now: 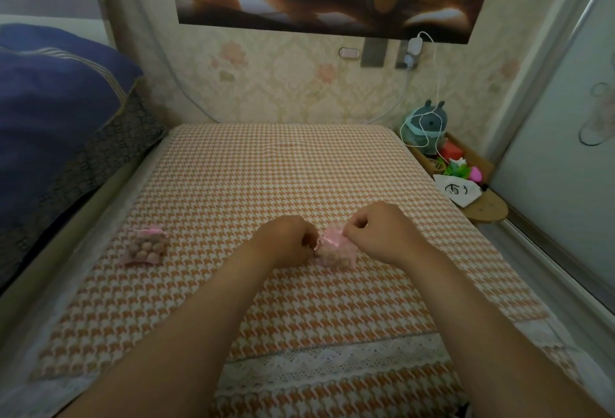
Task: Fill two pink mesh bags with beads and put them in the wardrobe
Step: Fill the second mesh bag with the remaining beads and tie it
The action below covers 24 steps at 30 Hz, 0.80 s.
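Two bare forearms reaching in from the near edge of the houndstooth tablecloth [266, 164]. Left hand [286, 239] and right hand [379, 234] both curled, fingertips pinched on the neck of one pink mesh bag [334, 251] mid-surface, beads inside. Second pink mesh bag [144, 246] lying cinched near the left edge, well apart, round beads [146, 248] visible through mesh. Two bags total. Beyond the far right corner: one grey plush toy [426, 124].
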Each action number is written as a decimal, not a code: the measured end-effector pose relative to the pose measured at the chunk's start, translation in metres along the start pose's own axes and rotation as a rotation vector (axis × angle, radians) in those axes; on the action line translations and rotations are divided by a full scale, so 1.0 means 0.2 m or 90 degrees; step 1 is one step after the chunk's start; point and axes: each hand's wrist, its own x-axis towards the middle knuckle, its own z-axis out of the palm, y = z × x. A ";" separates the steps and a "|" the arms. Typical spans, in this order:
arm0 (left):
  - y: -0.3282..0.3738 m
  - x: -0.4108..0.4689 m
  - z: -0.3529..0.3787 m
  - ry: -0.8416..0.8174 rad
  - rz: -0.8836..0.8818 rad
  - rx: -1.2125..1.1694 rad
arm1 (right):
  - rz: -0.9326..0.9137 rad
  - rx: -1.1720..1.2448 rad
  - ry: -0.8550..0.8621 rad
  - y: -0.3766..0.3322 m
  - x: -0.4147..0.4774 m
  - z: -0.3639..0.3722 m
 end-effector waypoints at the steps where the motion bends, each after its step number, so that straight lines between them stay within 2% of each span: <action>1: 0.00 0.01 0.01 0.014 0.008 0.010 | -0.001 -0.002 -0.001 0.00 0.00 0.00; 8: 0.03 0.04 0.05 0.073 0.014 0.000 | 0.006 0.010 -0.001 -0.01 0.00 0.01; 10: 0.02 0.05 0.04 0.085 -0.008 -0.089 | 0.010 0.006 -0.007 -0.01 0.00 0.00; 13: 0.03 0.06 -0.02 0.159 -0.045 -0.273 | 0.006 0.003 -0.020 -0.02 0.00 -0.01; 15: 0.07 0.06 -0.07 0.212 -0.023 -0.346 | 0.007 0.008 -0.029 -0.03 0.00 -0.01; 17: 0.12 0.04 -0.11 0.218 0.015 -0.399 | 0.010 0.013 -0.034 -0.04 -0.01 -0.02; 20: 0.17 0.00 -0.11 0.171 0.057 -0.384 | 0.020 0.007 -0.037 -0.06 -0.01 -0.03; 24: 0.16 -0.02 -0.08 0.160 0.067 -0.253 | 0.026 0.009 -0.049 -0.07 -0.02 -0.03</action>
